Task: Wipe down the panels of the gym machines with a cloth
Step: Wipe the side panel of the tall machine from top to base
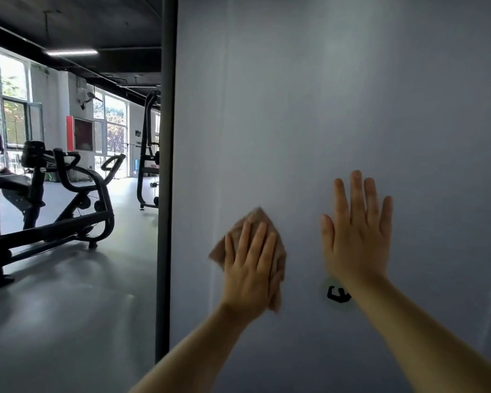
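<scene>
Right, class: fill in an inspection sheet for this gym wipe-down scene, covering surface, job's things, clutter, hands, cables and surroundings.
Surface: pale grey panel, upright, with a round sticker partly behind the right wrist.
Job's things: tan cloth pressed flat on the panel.
Clutter: nothing seen.
Hands: left hand flat on the cloth; right hand open, palm on the bare panel.
Cables: nothing seen.
Surroundings: dark post at the panel's left edge; black exercise machine on grey floor; windows behind.
</scene>
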`<state>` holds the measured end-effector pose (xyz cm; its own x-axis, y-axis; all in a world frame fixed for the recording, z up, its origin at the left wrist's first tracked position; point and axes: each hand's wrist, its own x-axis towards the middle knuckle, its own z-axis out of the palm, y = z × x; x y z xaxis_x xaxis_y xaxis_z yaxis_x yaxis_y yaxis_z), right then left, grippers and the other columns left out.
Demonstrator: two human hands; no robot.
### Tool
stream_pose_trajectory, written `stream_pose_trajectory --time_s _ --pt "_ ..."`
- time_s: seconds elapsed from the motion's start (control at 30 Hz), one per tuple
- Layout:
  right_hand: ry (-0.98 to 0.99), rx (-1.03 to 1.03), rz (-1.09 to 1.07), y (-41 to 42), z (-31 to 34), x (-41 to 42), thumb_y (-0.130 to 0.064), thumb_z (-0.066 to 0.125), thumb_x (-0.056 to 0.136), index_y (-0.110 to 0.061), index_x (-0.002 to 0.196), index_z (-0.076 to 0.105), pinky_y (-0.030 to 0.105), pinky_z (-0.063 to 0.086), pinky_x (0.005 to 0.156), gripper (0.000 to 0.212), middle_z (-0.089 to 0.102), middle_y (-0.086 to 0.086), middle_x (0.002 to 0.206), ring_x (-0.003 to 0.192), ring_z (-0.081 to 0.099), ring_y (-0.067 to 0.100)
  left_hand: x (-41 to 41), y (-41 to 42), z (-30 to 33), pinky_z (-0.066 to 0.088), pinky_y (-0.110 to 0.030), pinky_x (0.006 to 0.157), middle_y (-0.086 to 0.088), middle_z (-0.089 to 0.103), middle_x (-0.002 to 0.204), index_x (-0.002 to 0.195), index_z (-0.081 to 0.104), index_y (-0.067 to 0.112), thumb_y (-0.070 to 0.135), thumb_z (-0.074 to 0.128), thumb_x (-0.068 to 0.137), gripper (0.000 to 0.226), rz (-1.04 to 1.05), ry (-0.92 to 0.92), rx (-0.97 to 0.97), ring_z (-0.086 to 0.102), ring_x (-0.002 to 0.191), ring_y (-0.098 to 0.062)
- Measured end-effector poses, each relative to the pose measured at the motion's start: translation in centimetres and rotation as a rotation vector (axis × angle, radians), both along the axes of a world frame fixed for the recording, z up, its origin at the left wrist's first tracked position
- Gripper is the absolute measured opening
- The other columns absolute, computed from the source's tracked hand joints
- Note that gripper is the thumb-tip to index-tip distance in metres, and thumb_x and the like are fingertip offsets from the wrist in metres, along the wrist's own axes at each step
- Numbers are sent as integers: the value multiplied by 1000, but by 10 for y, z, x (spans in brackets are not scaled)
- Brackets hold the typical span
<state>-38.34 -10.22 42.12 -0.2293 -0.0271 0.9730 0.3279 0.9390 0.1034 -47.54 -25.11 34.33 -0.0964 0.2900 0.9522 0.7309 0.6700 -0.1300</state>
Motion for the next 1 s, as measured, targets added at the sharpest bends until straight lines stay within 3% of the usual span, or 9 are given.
stream_pose_trajectory --time_s 0.13,0.27,0.4,0.57,0.63,0.77,0.87,1.0 --pt "8 -3 0 -1 1 0 -39 19 100 -13 149 7 48 2 116 57 8 11 156 143 7 30 -7 0 105 17 -58 111 -14 27 151 144 22 5 38 32 95 60 -13 -16 128 21 139 -36" --pt "12 7 4 0 1 0 -38 21 99 -11 149 10 47 1 116 58 11 15 155 143 7 31 -13 -6 158 8 -48 117 -14 19 154 147 17 6 43 22 95 64 -28 -106 211 12 144 -30" --pt "25 16 2 0 0 -1 -39 20 99 -11 149 12 46 -2 116 58 12 15 155 142 7 31 -10 -3 117 4 -44 117 -12 13 155 145 1 7 39 26 95 64 -55 -152 324 9 144 -28" --pt "29 13 9 1 0 -2 -39 21 99 -11 149 8 46 -2 115 59 11 14 155 143 6 31 1 -14 -21 11 -50 114 -8 7 156 149 1 11 33 26 97 62 -53 -161 36 8 144 -30" --pt "25 15 7 1 0 -2 -38 21 99 -12 149 6 46 -2 115 58 10 13 155 143 6 30 8 -22 -49 14 -47 114 -1 9 156 150 4 15 38 20 100 58 -77 -168 -33 11 144 -28" --pt "16 6 10 1 -1 -1 -38 21 99 -12 149 7 47 0 115 58 11 14 156 143 6 31 12 -37 -20 23 -44 112 5 19 151 144 23 15 42 28 98 54 -41 -122 -75 15 142 -17" --pt "12 1 15 0 1 -1 -38 20 99 -12 150 7 47 -1 115 58 10 14 156 143 5 31 12 -37 26 24 -52 109 -3 33 145 141 34 9 41 38 90 60 -2 -132 17 23 139 -22" --pt "13 0 13 -1 2 -1 -39 20 99 -12 150 8 46 -3 115 58 12 16 156 143 5 31 15 -29 15 16 -48 111 -1 25 146 143 20 9 38 38 92 61 -52 -250 114 19 139 -19"
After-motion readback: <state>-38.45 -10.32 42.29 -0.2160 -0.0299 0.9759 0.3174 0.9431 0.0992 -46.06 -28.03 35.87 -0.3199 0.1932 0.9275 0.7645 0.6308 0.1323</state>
